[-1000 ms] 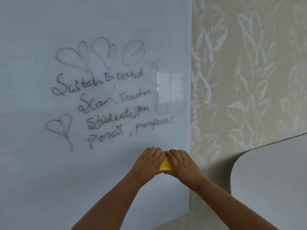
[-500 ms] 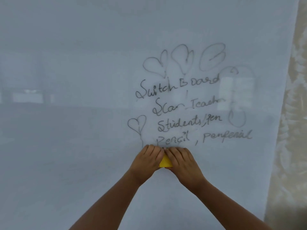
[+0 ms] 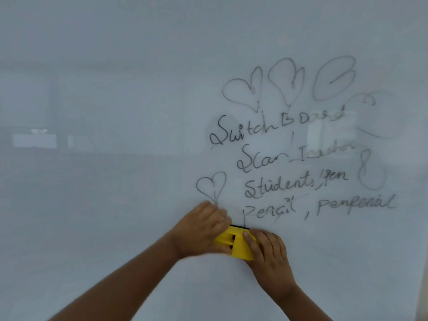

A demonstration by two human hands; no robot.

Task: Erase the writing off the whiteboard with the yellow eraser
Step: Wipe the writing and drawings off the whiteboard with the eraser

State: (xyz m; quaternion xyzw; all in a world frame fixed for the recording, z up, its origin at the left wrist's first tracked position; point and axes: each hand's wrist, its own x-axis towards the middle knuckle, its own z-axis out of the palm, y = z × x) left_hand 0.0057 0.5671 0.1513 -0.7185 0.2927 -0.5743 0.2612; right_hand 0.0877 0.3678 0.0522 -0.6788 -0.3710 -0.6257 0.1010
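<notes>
The whiteboard (image 3: 115, 205) fills nearly the whole view. Black handwriting (image 3: 289, 167) in several lines, with drawn hearts (image 3: 261, 86) above and one small heart (image 3: 212, 185) to the left, sits in the right half. A yellow eraser (image 3: 235, 243) with a black pad is pressed flat against the board just under the word "Pencil". My right hand (image 3: 268, 256) grips its right side. My left hand (image 3: 201, 230), blurred, covers its left side, fingers reaching up to the stem of the small heart.
A strip of pale patterned wall (image 3: 423, 274) shows at the far right edge of the board. Faint room reflections cross the board's left half.
The view has shifted further left, so the writing sits more to the right. My hands have spread apart, exposing more of the eraser, and the left hand is moving up and left.
</notes>
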